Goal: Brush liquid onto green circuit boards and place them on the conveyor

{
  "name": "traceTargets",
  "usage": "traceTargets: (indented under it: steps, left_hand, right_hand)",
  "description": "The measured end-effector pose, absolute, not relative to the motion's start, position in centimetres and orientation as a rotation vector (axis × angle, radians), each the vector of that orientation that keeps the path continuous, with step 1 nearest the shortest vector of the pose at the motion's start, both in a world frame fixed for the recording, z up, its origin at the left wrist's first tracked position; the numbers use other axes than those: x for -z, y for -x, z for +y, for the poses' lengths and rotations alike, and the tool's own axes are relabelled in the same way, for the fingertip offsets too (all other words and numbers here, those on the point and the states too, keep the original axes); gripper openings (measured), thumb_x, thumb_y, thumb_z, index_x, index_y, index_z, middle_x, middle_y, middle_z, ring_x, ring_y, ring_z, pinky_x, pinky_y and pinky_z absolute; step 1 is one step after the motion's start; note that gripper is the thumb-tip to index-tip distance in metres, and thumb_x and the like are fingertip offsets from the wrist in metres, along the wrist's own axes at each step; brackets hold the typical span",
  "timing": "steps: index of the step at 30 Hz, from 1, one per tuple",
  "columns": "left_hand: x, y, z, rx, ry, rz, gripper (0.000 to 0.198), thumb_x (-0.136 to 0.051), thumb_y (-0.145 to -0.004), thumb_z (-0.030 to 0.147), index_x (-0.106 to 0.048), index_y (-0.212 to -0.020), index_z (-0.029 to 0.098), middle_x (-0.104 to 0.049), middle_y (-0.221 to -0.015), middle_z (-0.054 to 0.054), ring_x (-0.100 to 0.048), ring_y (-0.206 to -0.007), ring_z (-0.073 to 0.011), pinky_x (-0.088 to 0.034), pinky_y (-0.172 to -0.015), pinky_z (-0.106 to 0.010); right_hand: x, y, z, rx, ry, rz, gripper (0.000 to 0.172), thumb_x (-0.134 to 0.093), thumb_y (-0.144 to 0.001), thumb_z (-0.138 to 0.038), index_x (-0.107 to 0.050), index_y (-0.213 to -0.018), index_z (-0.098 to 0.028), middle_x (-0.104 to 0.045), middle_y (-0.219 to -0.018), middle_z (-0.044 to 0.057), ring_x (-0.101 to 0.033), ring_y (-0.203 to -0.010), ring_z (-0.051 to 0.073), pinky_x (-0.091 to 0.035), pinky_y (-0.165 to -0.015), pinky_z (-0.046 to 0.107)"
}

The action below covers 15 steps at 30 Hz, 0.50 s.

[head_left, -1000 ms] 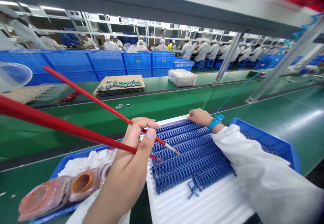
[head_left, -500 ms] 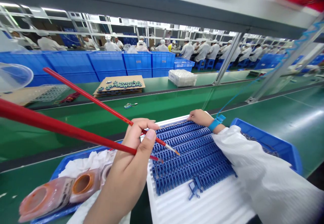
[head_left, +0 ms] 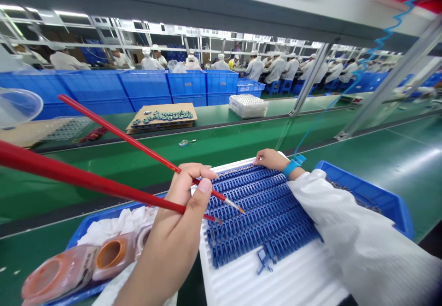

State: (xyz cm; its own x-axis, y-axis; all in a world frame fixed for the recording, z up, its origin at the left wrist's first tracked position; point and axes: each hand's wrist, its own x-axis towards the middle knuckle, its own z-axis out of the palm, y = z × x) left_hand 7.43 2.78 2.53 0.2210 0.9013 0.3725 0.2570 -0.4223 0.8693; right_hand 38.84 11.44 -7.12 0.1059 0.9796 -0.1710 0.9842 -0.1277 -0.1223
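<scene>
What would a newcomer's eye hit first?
Two red brushes slanting from the left hand, tips over the blue parts. Next, those parts: dense rows on a white tray, with the right hand at its far edge. Then orange-rimmed containers in the blue bin, lower left.

Site type: factory assembly hall. Indicators: seated workers (head_left: pixel 276 69) in white workwear and caps, large blue crates (head_left: pixel 188 84), a green conveyor belt (head_left: pixel 235 144), and a white tray (head_left: pixel 248 287) holding rows of matching blue parts (head_left: pixel 267 204).
</scene>
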Motion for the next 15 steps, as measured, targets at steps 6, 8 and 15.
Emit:
traceTargets:
  steps: [6, 8, 15]
  left_hand:
    - [-1.9, -7.5, 3.1, -1.238, -1.812, 1.046, 0.019, -0.044, -0.088, 0.032, -0.061, -0.084, 0.024, -0.061, -0.102, -0.005, -0.055, -0.104, -0.0237, -0.041, -0.094, -0.037]
    - [-2.0, -7.4, 3.0, -1.234, -1.808, 1.032, 0.019, -0.044, -0.088, 0.032, -0.060, -0.084, 0.024, -0.061, -0.101, -0.005, -0.056, -0.103, -0.0237, -0.041, -0.093, -0.037]
    - [-2.4, -7.6, 2.3, -1.265, -1.701, 0.969, 0.017, -0.042, -0.090, 0.032, -0.057, -0.083, 0.027, -0.055, -0.101, -0.001, -0.050, -0.114, -0.0197, -0.033, -0.098, -0.031]
  right_hand:
    - [7.8, -39.9, 12.3, 0.431, -2.342, 2.025, 0.022, -0.061, -0.103, -0.028, -0.060, -0.102, -0.007, -0.053, -0.099, 0.007, -0.055, -0.092, 0.019, -0.051, -0.086, 0.033]
    - [8.1, -40.2, 12.6, 0.463, -2.361, 2.012, 0.023, -0.061, -0.103, -0.029, -0.060, -0.100, -0.007, -0.053, -0.097, 0.007, -0.055, -0.090, 0.019, -0.051, -0.085, 0.032]
    - [8.5, -40.0, 13.2, 0.552, -2.477, 2.010, 0.024, -0.059, -0.105, -0.031, -0.058, -0.105, -0.007, -0.052, -0.099, 0.007, -0.055, -0.087, 0.018, -0.053, -0.080, 0.030]
